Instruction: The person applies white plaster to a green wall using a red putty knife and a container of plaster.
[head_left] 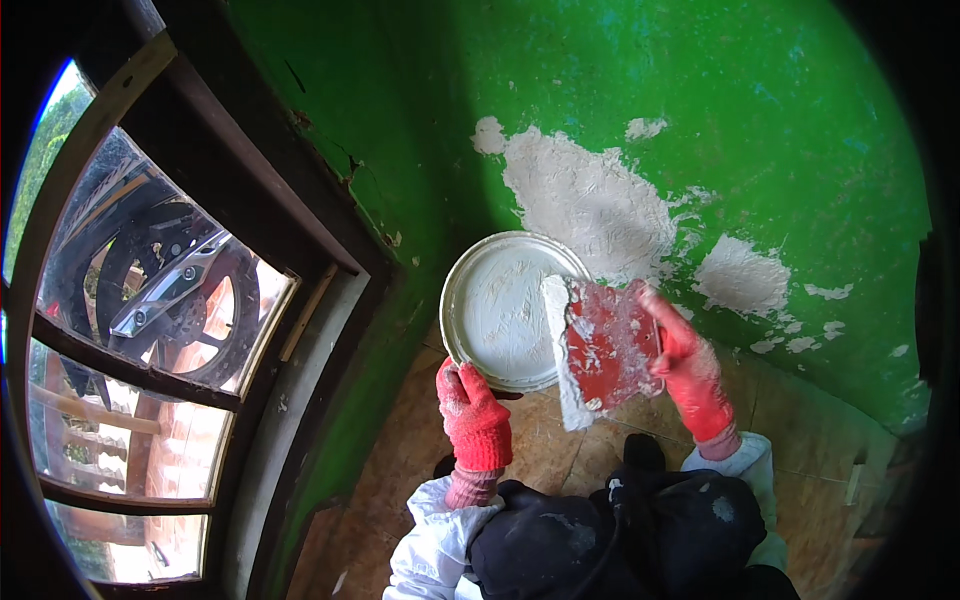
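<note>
Before green wall (800, 120), left hand (473, 418) grips round pan (447, 312) of white paste (505, 310) by rim, probably to steady it; right hand (692, 378) grasps red spreader (612, 345), laden edge partly over pan, likely to catch drips.

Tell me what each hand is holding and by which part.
The left hand holds the round dish by its lower-left rim. The right hand grips the red spreader by its right-hand edge, opposite the white paste.

wall (700, 80): green (blotched white) | round pan (450, 308): white | spreader (622, 345): red, white-smeared | gloves (475, 428): red | floor (540, 445): brown
</note>
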